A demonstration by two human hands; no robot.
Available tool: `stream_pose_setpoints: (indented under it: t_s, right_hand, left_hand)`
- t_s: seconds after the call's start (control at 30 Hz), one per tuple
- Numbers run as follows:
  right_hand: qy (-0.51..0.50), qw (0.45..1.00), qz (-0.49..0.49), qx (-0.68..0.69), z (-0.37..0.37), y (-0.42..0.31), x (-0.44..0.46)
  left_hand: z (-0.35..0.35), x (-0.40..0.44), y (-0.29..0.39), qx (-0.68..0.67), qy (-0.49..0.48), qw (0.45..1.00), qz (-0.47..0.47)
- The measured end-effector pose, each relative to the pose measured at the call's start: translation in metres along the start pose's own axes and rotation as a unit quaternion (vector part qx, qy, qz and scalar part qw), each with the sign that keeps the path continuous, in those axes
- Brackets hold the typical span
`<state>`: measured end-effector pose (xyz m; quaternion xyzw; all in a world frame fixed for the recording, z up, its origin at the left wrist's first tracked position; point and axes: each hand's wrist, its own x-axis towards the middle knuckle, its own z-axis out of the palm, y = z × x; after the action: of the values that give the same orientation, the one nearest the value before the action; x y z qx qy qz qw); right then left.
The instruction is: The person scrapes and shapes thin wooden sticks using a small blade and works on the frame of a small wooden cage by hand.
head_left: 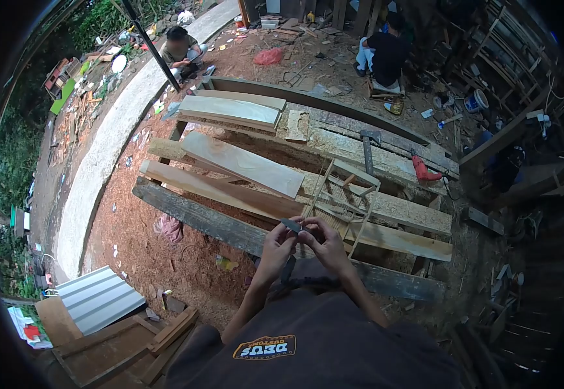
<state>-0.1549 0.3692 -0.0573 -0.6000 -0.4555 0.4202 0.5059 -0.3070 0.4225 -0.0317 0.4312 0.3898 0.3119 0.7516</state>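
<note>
My left hand [278, 251] is closed on a small dark, flat piece [290, 225] that sticks out past the fingertips; it could be a blade or a folded sheet. Close beside it, my right hand [324, 244] is pinched, its fingertips meeting those of the left. A thin, light sliver seems to show between them, too small to name. Just beyond my hands, a small slatted wooden frame [361, 209] lies on the workbench [197, 217]. A pale, smooth plank [243, 163] rests on the bench to the left of that frame.
An axe-like hammer [368, 154] and a red power drill [424, 168] lie on the bench's right side. More boards [230, 111] lie at its far left. Two people sit beyond the bench, one in a dark shirt [389, 55]. Corrugated sheet [100, 297] lies lower left.
</note>
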Motion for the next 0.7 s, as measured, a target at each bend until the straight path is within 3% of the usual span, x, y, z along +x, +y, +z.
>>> stream_pose_setpoints:
  t_s: [0.2, 0.3, 0.53, 0.7]
  right_hand:
    - [-0.02, 0.996, 0.012, -0.09, -0.002, -0.017, -0.003]
    - [-0.032, 0.992, -0.033, -0.12, -0.002, -0.028, -0.001]
    - [-0.032, 0.991, -0.071, -0.113, 0.0, -0.041, 0.002]
    - [-0.015, 0.986, -0.095, -0.134, -0.001, -0.039, 0.0]
  left_hand:
    - [-0.009, -0.002, -0.004, -0.043, -0.023, 0.999, -0.004]
    - [-0.012, -0.003, -0.003, -0.023, -0.031, 0.999, 0.023]
    - [-0.008, -0.005, 0.006, -0.088, 0.032, 0.996, 0.012]
    - [-0.008, -0.006, 0.003, -0.084, -0.005, 0.996, 0.022]
